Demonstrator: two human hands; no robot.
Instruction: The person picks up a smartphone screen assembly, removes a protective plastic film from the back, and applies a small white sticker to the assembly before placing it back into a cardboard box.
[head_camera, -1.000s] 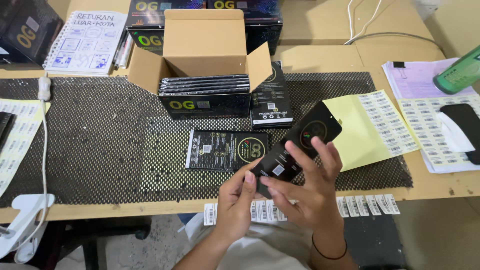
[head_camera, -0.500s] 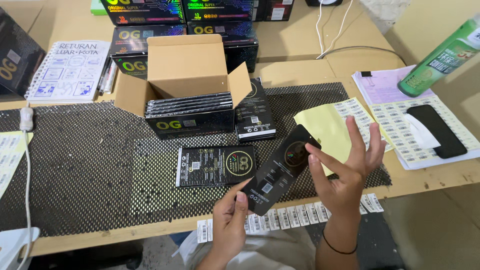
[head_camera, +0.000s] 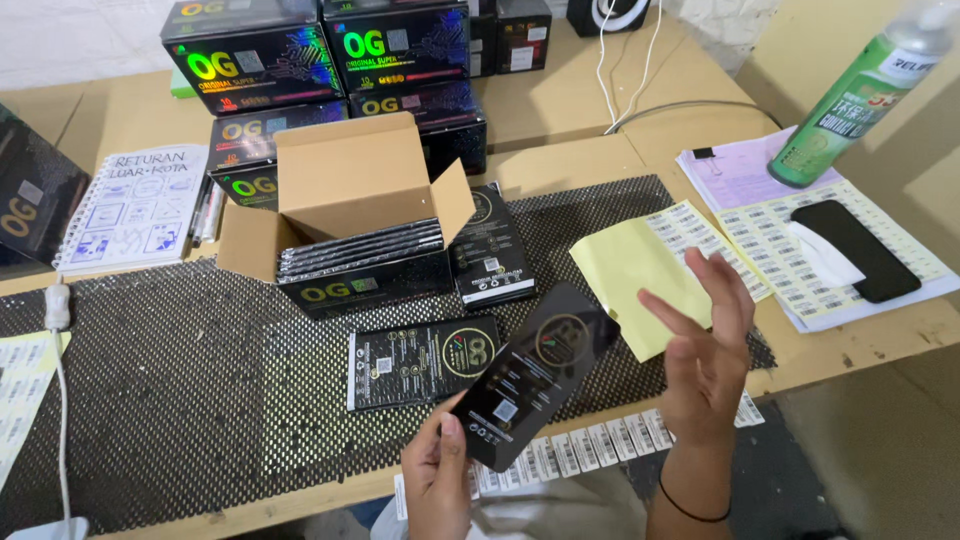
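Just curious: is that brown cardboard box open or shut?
Open: the cardboard box has its flaps folded out, with flat black packs stacked inside.

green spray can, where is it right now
In the head view the green spray can stands at the far right of the table, on the pink paper behind the label sheets.

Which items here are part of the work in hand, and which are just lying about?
In use:
- flat black packet, held by the left hand
- right hand, open beside it, holding nothing
- second black packet on the mesh mat
- open cardboard box with a stack of packets

Lying about:
- green spray bottle
- spiral notebook
- phone on label sheets
- yellow backing sheet
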